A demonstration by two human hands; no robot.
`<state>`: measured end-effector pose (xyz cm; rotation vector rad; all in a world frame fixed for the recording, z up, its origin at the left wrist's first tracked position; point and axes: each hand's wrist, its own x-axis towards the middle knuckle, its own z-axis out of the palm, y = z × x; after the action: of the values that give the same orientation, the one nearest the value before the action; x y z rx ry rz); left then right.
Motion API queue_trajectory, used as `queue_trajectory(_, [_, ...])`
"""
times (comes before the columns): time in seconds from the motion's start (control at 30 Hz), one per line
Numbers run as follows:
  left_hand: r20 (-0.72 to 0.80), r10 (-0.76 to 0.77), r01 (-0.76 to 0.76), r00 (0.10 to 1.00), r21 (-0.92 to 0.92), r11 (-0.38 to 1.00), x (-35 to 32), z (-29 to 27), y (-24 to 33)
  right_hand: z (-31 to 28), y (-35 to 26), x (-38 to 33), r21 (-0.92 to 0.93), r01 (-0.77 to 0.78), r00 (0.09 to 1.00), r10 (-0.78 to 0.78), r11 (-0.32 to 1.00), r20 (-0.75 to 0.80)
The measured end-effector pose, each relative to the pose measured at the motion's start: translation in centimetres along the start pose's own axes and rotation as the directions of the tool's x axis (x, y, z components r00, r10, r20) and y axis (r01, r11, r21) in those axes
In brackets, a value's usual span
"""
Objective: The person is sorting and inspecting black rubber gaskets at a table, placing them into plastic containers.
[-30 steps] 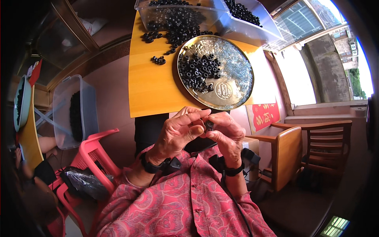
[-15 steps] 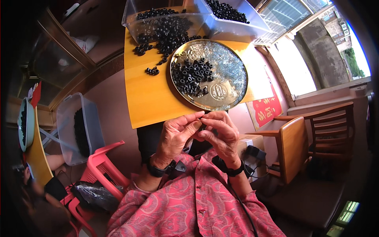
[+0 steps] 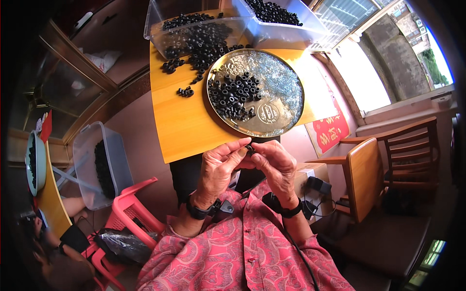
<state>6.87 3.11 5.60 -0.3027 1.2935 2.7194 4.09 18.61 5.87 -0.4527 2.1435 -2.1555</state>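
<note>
My left hand (image 3: 218,169) and my right hand (image 3: 277,167) meet just below the table's near edge, fingertips pinched together. Between them is a small black ring-shaped piece (image 3: 250,150), gripped by the left thumb and forefinger. The right fingertips press against its other side; whether they hold a second tiny part is hidden. Beyond my hands lies a round shiny metal tray (image 3: 242,125). A pile of short black hollow cylinders (image 3: 235,94) covers its left half. Fine silvery glitter (image 3: 284,80) shows on its right half; I cannot tell whether it is tiny parts or reflection.
On the yellow table (image 3: 177,133), more black cylinders (image 3: 185,91) lie loose beside two clear plastic bins (image 3: 286,35). To the left are another clear bin (image 3: 119,167), a pink plastic chair (image 3: 128,213) and a person's arm (image 3: 73,206). A wooden chair (image 3: 364,179) stands at right.
My right fingers have curled in closer to the left fingertips, and the black ring-shaped piece shows more plainly. The whole view has shifted slightly; the tray and pile look the same.
</note>
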Motion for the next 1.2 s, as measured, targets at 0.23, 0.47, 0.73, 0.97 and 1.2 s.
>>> queue_trajectory(0.23, [0.047, -0.100, 0.106, 0.994, -0.161, 0.981, 0.7, -0.6, -0.3, -0.3, 0.4, -0.1, 0.249, -0.182, 0.983, 0.180, 0.951, 0.031])
queue_trajectory(0.47, [0.070, -0.138, 0.151, 0.988, -0.263, 0.953, 1.3, -1.7, -1.1, -0.5, 0.9, -0.4, 0.380, -0.257, 0.960, 0.278, 0.889, -0.001])
queue_trajectory(0.73, [0.066, -0.178, 0.190, 0.982, -0.360, 0.914, 1.7, -1.9, -1.0, -0.3, 0.8, -0.2, 0.425, -0.250, 0.958, 0.286, 0.870, -0.022])
queue_trajectory(0.97, [0.052, -0.186, 0.193, 0.981, -0.332, 0.923, 1.8, -2.0, -1.2, -0.5, 1.1, -0.1, 0.454, -0.258, 0.955, 0.297, 0.853, -0.014])
queue_trajectory(1.2, [0.059, -0.186, 0.195, 0.981, -0.325, 0.925, 1.9, -2.1, -1.3, -0.6, 1.1, -0.1, 0.473, -0.266, 0.952, 0.305, 0.840, -0.005])
